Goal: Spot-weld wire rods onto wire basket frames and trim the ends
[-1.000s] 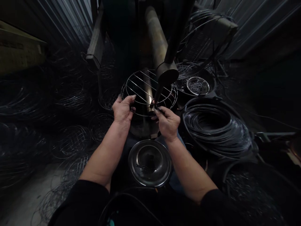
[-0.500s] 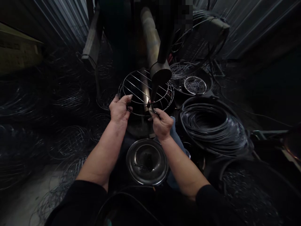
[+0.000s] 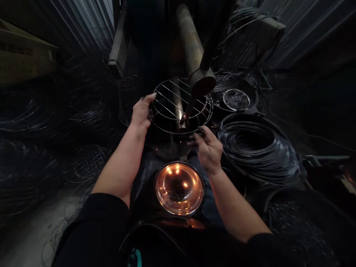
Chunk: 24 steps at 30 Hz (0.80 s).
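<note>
Metal rack (image 3: 167,99), mid-frame | left hand (image 3: 141,110) grasps its edge, likely steadying it under rod (image 3: 191,105) | right hand (image 3: 209,150) loosely spread, lower right

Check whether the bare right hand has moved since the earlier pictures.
Yes: the right hand has moved rightward, away from the lower brass-coloured cylindrical metal bar.

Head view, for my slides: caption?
Left hand holds a wire rack, right hand near it, beyond an orange-lit bowl.
</note>
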Each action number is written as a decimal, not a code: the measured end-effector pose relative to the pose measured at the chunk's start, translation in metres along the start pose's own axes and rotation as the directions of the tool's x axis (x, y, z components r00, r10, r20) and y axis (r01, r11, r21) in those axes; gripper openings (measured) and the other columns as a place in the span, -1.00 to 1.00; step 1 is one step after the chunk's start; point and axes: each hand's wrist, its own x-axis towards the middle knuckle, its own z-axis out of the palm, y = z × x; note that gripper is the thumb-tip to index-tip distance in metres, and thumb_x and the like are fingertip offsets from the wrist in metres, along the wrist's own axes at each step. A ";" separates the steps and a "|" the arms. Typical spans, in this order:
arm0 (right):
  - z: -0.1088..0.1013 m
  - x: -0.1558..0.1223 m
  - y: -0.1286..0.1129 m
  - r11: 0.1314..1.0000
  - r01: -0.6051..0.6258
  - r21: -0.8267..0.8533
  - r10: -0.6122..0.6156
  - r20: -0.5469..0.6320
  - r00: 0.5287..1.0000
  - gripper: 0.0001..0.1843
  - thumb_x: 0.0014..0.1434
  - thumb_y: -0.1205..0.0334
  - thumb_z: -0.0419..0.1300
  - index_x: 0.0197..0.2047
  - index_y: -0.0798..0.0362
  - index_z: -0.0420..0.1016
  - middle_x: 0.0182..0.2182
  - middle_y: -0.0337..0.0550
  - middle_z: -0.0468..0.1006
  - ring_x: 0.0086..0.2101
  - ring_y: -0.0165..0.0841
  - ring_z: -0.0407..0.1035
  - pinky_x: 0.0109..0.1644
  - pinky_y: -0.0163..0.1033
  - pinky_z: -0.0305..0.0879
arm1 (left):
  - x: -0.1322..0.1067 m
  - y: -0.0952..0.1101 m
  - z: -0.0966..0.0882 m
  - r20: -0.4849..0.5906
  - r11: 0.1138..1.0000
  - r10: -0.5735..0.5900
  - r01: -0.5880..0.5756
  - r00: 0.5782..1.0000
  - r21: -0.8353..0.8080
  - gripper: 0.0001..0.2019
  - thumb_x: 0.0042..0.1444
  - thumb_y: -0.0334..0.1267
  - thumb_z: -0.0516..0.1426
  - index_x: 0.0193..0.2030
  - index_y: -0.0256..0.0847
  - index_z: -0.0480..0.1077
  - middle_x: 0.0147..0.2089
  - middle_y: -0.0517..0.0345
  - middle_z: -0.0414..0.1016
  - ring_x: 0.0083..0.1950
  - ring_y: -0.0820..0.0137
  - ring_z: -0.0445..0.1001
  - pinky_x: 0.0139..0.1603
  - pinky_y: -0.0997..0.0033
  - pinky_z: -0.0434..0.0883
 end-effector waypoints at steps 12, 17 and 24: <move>-0.008 -0.012 -0.005 0.935 -0.333 0.120 0.295 0.253 0.921 -0.63 -0.14 0.17 0.39 -0.39 0.04 0.27 -0.65 -0.33 0.49 -0.76 -0.43 0.30 -0.72 -0.40 0.18 | -0.047 0.010 -0.041 0.027 0.989 -0.041 0.036 0.999 0.142 -0.43 -0.38 -0.42 0.34 -0.11 -0.14 0.36 -0.44 0.27 0.41 -0.48 0.47 0.42 -0.49 0.49 0.31; -0.008 -0.020 -0.012 0.954 -0.259 0.147 0.203 0.314 0.927 -0.66 -0.05 0.16 0.36 -0.23 0.06 0.37 -0.51 -0.27 0.58 -0.65 -0.42 0.42 -0.56 -0.33 0.37 | -0.055 0.010 -0.044 0.003 0.995 0.000 0.000 1.000 0.101 -0.54 -0.38 -0.43 0.31 -0.24 -0.15 0.33 -0.44 0.32 0.37 -0.47 0.52 0.39 -0.45 0.49 0.35; 0.011 -0.013 -0.019 0.974 -0.039 0.221 0.018 0.096 0.995 -0.76 -0.13 0.14 0.40 -0.37 0.04 0.55 -0.48 -0.26 0.59 -0.51 -0.36 0.50 -0.40 -0.23 0.49 | -0.073 -0.008 -0.033 0.008 0.999 -0.048 0.048 0.999 -0.005 -0.42 -0.38 -0.47 0.31 -0.11 -0.11 0.35 -0.46 0.37 0.36 -0.50 0.56 0.35 -0.45 0.53 0.33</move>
